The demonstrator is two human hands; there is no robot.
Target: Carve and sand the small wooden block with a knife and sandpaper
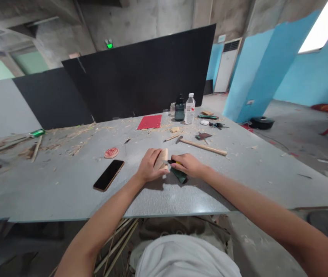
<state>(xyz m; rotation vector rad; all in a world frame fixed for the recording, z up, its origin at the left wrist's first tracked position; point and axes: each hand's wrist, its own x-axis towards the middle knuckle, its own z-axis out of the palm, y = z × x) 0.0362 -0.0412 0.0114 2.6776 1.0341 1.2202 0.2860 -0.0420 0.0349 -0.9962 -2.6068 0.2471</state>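
Observation:
My left hand presses down on a small pale wooden block lying on the grey table, fingers curled over it. My right hand is closed on a small knife with a yellow-and-black handle, its blade touching the block's right edge. A dark green cloth or pouch lies under my right hand.
A black phone lies left of my hands, a round red disc beyond it. A wooden-handled hammer, a red sheet, a dark jar, a water bottle and scattered wood shavings lie farther back.

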